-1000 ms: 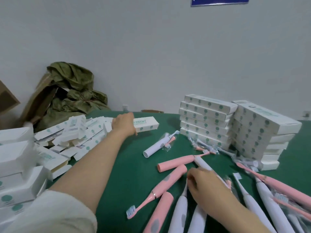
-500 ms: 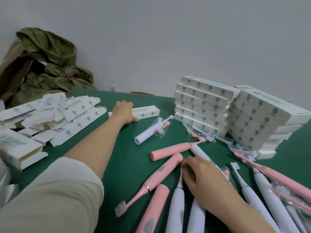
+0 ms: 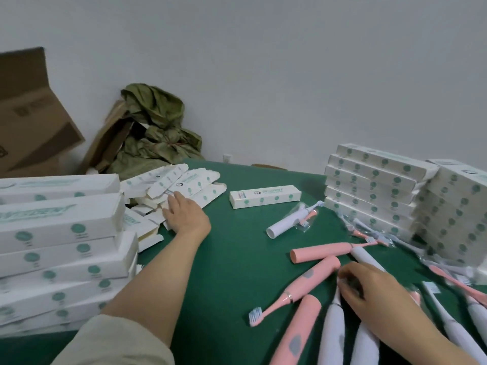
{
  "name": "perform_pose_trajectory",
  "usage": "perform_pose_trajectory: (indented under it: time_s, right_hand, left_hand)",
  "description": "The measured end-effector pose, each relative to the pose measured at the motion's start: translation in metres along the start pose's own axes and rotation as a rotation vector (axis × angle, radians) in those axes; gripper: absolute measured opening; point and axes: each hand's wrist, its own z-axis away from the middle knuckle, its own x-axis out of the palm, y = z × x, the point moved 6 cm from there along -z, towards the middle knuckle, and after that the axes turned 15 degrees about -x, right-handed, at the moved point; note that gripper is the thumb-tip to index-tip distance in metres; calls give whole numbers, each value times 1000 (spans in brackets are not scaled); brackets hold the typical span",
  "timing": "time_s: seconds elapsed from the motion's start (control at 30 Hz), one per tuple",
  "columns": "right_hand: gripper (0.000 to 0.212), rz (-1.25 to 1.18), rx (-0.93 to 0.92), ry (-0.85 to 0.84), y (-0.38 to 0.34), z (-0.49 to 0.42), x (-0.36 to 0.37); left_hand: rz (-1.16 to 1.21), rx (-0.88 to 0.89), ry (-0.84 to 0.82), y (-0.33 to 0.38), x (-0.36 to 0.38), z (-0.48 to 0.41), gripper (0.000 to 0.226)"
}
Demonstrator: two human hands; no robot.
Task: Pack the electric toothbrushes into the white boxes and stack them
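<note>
Pink toothbrushes [image 3: 313, 279]: lay scattered, lower right.
White toothbrushes [image 3: 333, 335]: lay beside them, bottom right.
Single white box [image 3: 264, 196]: closed, flat, centre.
Stacked boxes [image 3: 374, 191]: green-dotted, piled at right.
Unfolded boxes [image 3: 189, 180]: heaped left of centre.

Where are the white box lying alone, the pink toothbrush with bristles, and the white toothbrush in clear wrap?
lone white box [image 3: 264, 196]: head view, front face.
pink toothbrush with bristles [image 3: 303, 284]: head view, handle near grey button.
white toothbrush in clear wrap [image 3: 284, 224]: head view, mid handle.
</note>
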Motion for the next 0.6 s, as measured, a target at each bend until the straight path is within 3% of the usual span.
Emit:
perform_pose_trajectory:
  time_s: [0.13, 0.27, 0.37, 0.4, 0.47, 0.53, 0.6]
  right_hand:
    - [13, 7, 9, -14, 0, 4, -1]
    - [7, 5, 43, -17, -2, 6, -2]
    - [27, -43, 45, 34, 5, 1, 1]
    - [36, 11, -8, 131, 2, -2, 0]
    - [27, 46, -71, 286, -3, -10, -5]
    - [54, 75, -168, 439, -3, -12, -8]
    - [24, 84, -108, 293, -1, -13, -4]
  left_hand:
    - [-59, 45, 142, 4, -10, 9, 45]
    - [16, 39, 208, 9, -29, -2, 73]
    - [39, -70, 127, 2, -33, -26, 83]
    - [41, -106, 82, -1, -30, -32, 83]
    - [18, -143, -16, -3, -21, -38, 83]
    - [-24, -118, -82, -1, -10, -39, 84]
    - [-47, -67, -86, 2, -4, -38, 84]
